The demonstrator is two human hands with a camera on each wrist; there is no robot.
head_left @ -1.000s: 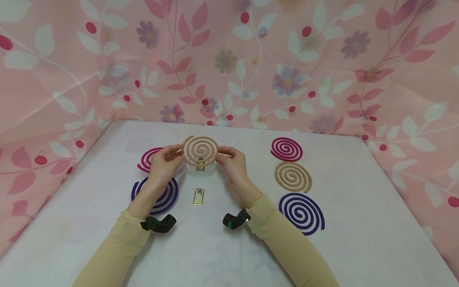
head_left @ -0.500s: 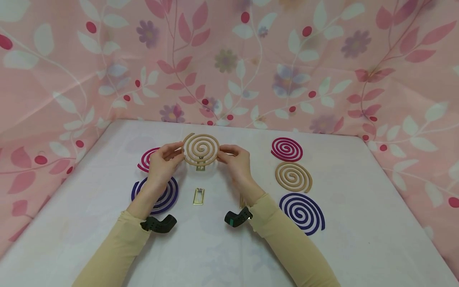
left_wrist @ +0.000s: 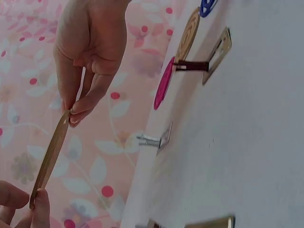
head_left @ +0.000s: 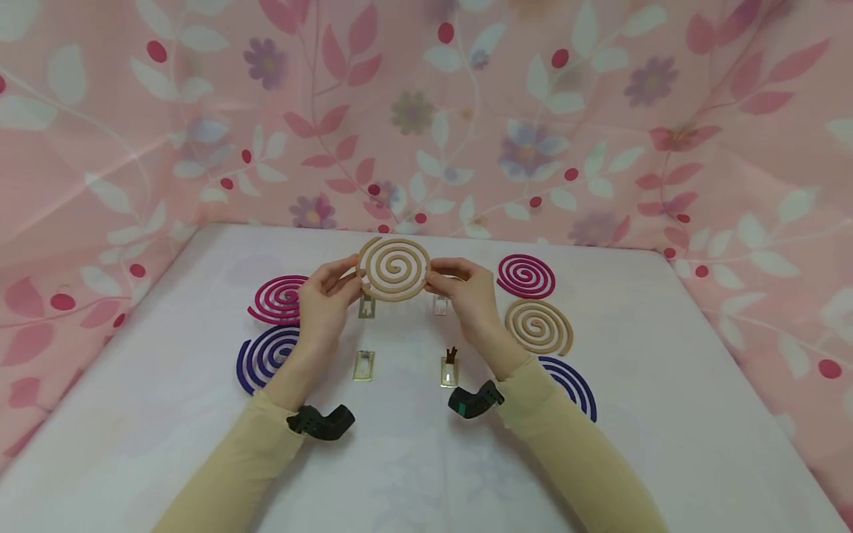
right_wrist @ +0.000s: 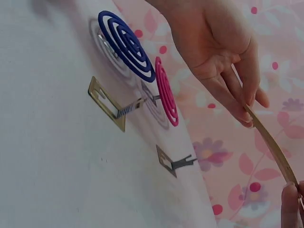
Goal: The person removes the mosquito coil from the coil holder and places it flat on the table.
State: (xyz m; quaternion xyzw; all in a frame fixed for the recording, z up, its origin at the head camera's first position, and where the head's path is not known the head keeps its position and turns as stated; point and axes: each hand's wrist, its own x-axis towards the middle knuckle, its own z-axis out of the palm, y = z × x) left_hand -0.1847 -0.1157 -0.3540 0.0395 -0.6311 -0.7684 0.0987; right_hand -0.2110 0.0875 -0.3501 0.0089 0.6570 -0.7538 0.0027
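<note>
Behind the white, straight-edged table [head_left: 693, 414] I see a pale pink fabric hanging [head_left: 426, 96], printed with whitish leaves, rosy sprigs, red dots and mauve flowers; lightly creased, it runs along the table's left and right sides too. Soft light falls over the table.

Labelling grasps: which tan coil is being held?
The middle tan coil, up off the table, its edges pinched by the left hand and right hand. The right-side tan coil lies on the table between a pink coil and a blue coil.
</note>
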